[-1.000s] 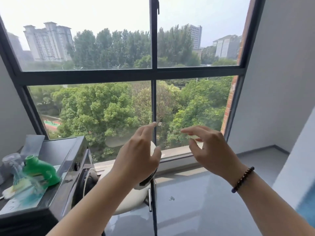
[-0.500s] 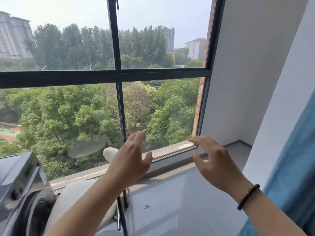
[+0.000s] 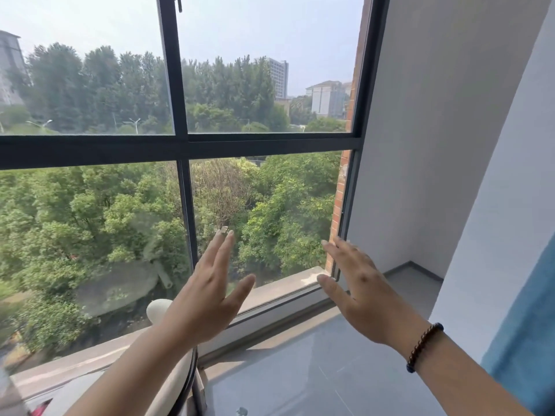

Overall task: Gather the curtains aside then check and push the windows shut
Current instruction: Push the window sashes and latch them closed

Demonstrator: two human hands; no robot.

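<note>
Reaching with fingers spread, both hands, left (image 3: 210,298) and right (image 3: 360,292), meet the dark-framed window (image 3: 270,145), its panes shut.

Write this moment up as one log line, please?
left hand: open, at lower right pane | right hand: open, by frame edge | curtain: aside

The scene is being recorded by a single head-worn, wide-angle camera, so no second view is being shared. It is being aimed forward and slightly down at the dark-framed window (image 3: 186,145), close enough for the left hand (image 3: 210,298) and right hand (image 3: 360,292) to be filling the lower foreground.
</note>
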